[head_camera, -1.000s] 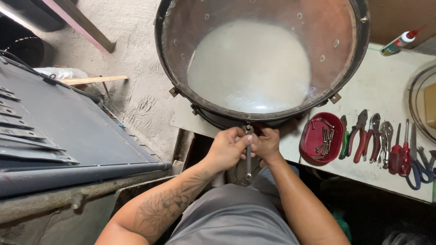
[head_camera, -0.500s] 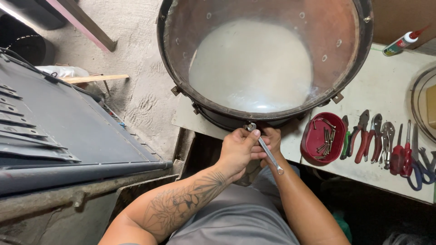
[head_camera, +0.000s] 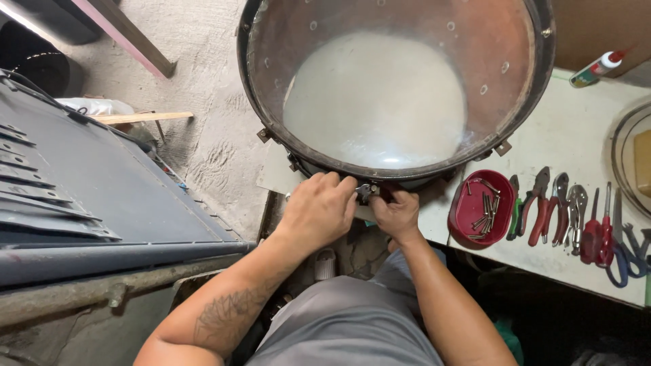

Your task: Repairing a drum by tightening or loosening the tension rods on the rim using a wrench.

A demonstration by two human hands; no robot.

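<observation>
Head view: red bowl [head_camera: 475, 203], pliers [head_camera: 539, 203] beside, perhaps blocking nothing.

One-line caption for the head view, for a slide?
Both hands, left and right, pinch a small metal fitting at the drum rim, beside a red tray and pliers.

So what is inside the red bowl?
The red bowl on the table holds several small metal screws or bolts. Its near inner wall is hidden by the rim.
</observation>
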